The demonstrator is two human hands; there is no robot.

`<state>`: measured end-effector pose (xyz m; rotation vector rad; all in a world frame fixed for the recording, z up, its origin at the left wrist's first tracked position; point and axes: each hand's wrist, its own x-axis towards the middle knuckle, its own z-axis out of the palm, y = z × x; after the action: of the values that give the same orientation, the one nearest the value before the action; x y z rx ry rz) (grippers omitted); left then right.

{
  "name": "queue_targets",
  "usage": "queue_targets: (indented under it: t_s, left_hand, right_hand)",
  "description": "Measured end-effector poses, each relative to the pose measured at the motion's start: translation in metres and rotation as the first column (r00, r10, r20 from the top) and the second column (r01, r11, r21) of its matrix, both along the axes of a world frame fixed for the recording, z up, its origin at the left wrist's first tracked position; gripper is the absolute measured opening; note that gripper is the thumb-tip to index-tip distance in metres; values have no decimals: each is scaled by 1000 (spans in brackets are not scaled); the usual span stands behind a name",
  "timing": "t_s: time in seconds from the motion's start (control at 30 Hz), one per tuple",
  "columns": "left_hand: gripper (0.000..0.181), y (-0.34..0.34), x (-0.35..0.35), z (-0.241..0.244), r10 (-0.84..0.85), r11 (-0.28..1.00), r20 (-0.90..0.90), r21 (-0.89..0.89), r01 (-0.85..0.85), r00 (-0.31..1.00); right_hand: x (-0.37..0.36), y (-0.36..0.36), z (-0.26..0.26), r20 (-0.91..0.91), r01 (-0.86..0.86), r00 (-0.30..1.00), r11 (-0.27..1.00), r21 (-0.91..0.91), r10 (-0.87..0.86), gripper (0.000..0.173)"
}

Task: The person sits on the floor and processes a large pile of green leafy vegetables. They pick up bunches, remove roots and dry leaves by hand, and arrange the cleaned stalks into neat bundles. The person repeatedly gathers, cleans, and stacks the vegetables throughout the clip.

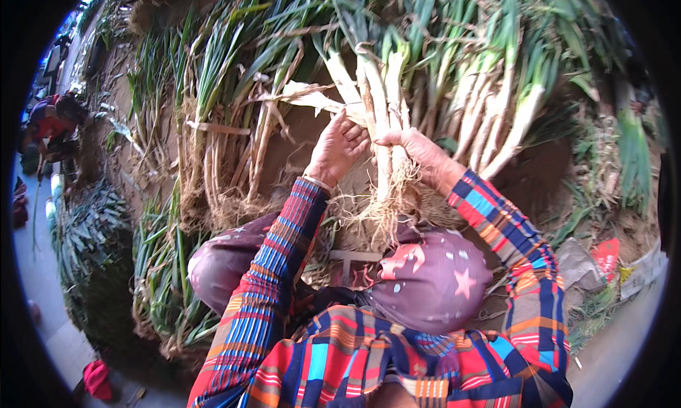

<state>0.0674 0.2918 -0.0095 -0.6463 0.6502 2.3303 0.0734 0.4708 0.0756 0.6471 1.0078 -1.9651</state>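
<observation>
My right hand [428,155] is closed around the lower stalks of a small bunch of long green onions [376,91], its thumb across the front. The pale stalks stand upright, green leaves away from me, and their stringy roots [391,206] hang toward my knees. Just left of the bunch is my left hand [340,147], palm turned up and fingers curled. Its thumb tip meets a loose, dry outer leaf [311,95] that sticks out to the left from the stalks. Whether the fingers pinch that leaf is not clear.
More green onions [500,110] lie at the right, with a tied bundle [213,158] at the left. Another leafy pile [170,280] is beside my left knee. A crumpled sack [585,264] lies at right. Another person [53,120] bends over at far left; a red cloth [97,380] lies below.
</observation>
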Motion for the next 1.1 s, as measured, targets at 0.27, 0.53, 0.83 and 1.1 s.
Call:
queue_targets:
  t_s: [0.27, 0.53, 0.83, 1.1]
  left_hand:
    - [75, 45, 70, 117, 246, 801, -36, 571, -182, 969]
    - [65, 6, 147, 231, 535, 802, -309, 480, -356, 787]
    - [33, 68, 31, 346, 86, 651, -994, 10, -759, 61]
    - [92, 261, -86, 29, -738, 416, -649, -655, -632, 186]
  right_hand:
    - [106, 12, 250, -129, -225, 141, 159, 961, 982, 36]
    - [221, 10, 328, 170, 561, -61, -107, 821, 984, 51]
    - [127, 82, 197, -681, 732, -10, 469, 495, 732, 71]
    - [86, 127, -19, -823, 645, 562, 669, 371, -86, 80]
